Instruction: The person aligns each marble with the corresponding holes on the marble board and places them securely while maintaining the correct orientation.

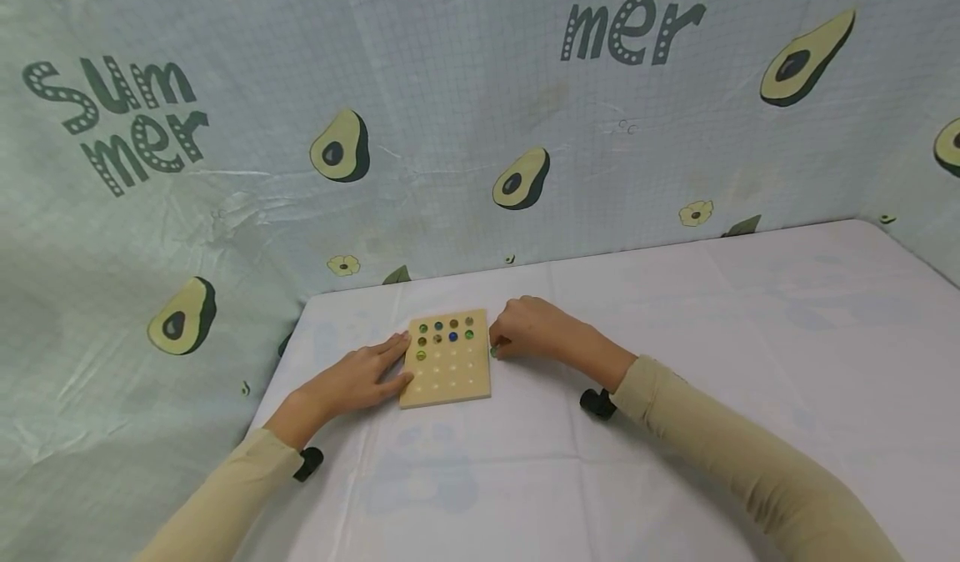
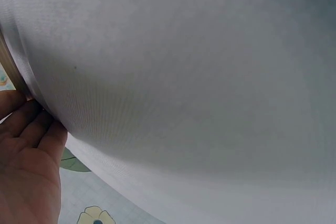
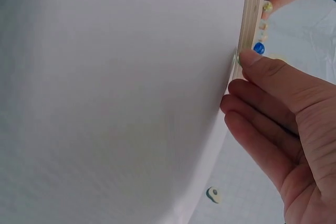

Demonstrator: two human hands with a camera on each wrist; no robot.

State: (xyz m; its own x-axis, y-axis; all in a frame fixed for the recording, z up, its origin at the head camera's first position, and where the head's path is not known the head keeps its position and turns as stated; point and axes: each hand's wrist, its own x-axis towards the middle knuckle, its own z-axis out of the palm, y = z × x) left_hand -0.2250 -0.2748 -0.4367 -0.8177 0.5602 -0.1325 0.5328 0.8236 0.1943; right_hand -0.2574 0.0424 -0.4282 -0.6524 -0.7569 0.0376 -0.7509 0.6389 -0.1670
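A square wooden board (image 1: pixel 444 378) with rows of round hollows lies on the table. Several glass marbles (image 1: pixel 453 337) fill its two far rows, and a single yellowish-green marble (image 1: pixel 421 355) sits at the left of the third row. My left hand (image 1: pixel 358 381) rests along the board's left side, fingers extended, thumb at the near part of that edge. Just beyond the right edge, my right hand (image 1: pixel 534 328) pinches a green marble (image 1: pixel 493 351) between thumb and fingertips, low over the cloth. In the right wrist view the thumb mostly hides that marble.
A white cloth (image 1: pixel 510 479) covers the table. Behind it hangs a pale curtain (image 1: pixel 435 62) printed with avocados and lettering, reaching down to the far edge. Black wrist cameras (image 1: pixel 597 403) are strapped beneath both wrists.
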